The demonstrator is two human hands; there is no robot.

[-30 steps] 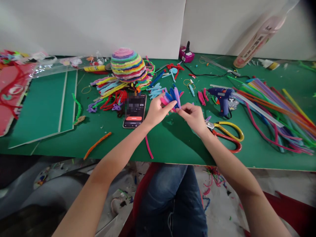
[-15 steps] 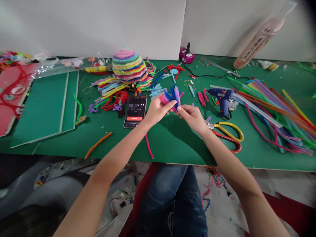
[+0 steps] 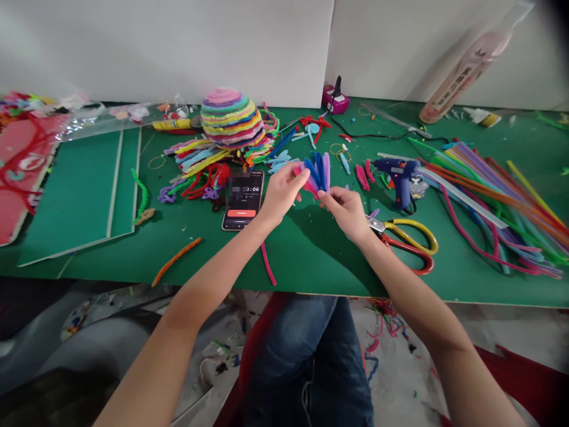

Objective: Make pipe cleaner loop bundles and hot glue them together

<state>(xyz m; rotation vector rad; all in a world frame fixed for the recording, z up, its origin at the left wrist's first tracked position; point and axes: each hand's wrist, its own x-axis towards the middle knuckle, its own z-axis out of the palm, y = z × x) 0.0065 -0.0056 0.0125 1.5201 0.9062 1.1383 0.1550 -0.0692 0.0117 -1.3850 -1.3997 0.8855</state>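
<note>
2 pale wall panels (image 3: 169, 53) meet in an upright seam behind a wide green table (image 3: 320, 261), whose near edge runs above the person's jeans (image 3: 306, 350) and a gray floor (image 3: 386, 332) strewn with fuzzy scraps. A tall pinkish bottle (image 3: 466, 77) stands toward the back right. On the right side lies a heap of long fuzzy stems (image 3: 493, 201) in many colors; toward the back left sits a striped dome (image 3: 232, 117), with cut stems around its base.

Both forearms reach in from the near side and angle toward each other, so the 2 hands nearly meet above the table. The left hand (image 3: 281, 193) has its fingertips closed on the pink pieces at the left side of a fuzzy bundle (image 3: 318, 172). The right hand (image 3: 345, 210) pinches the bundle's lower end between thumb and fingers – its blue and purple pieces fan upward, between the hands.

Scissors (image 3: 386, 227) with 1 yellow and 1 red handle lie just beside the right forearm. A phone (image 3: 241, 213) lies near the left hand, a blue glue gun (image 3: 400, 178) farther right. Smaller still are 2 loose stems near the front edge – an orange stem (image 3: 175, 262) and a pink stem (image 3: 267, 267).
</note>
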